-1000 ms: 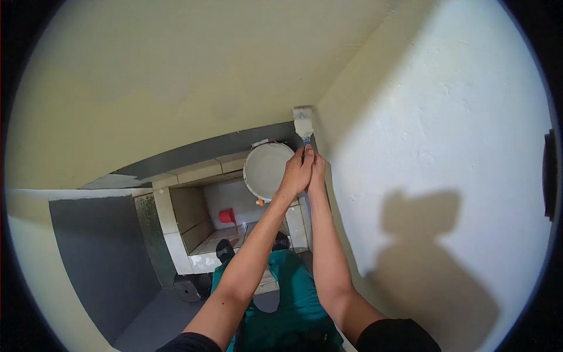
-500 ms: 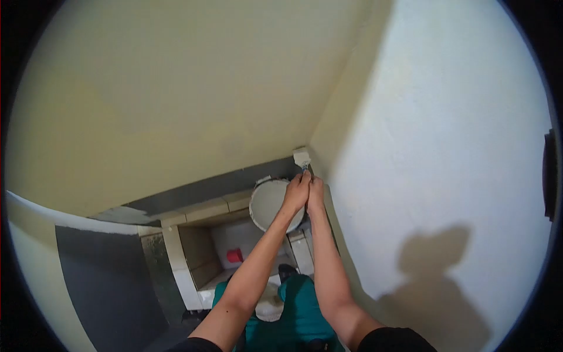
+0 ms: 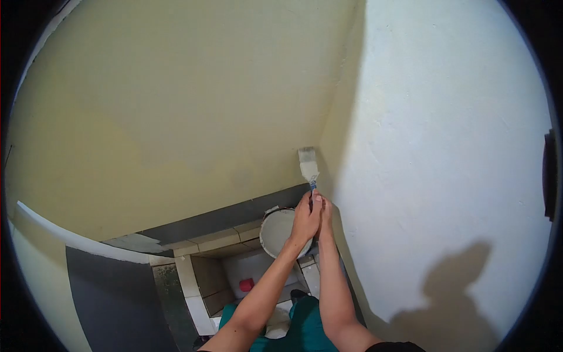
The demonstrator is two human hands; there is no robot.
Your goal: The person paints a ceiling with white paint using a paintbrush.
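Note:
A paintbrush [image 3: 308, 168] with pale paint on its bristles and ferrule points up the wall, its tip at the yellowish wall [image 3: 234, 117] near the inside corner. My left hand [image 3: 306, 222] is closed around the brush handle, thumb on top. Pressed alongside it, my right hand [image 3: 326, 212] is closed at the same handle; its fingers are partly hidden. Just below and left of my hands stands a round bucket [image 3: 275, 232] of whitish paint, partly covered by my left hand and forearm.
A dark grey band [image 3: 229, 216] runs along the wall's foot. Below is a tiled basin [image 3: 189, 276] with a red cup [image 3: 246, 284] inside. The white wall [image 3: 434, 146] rises close on my right, bearing a shadow.
The brush has moved up the wall from the dark band, and more of its bristles and ferrule now show. Both hands stay together on the handle. The whole view has tilted upward.

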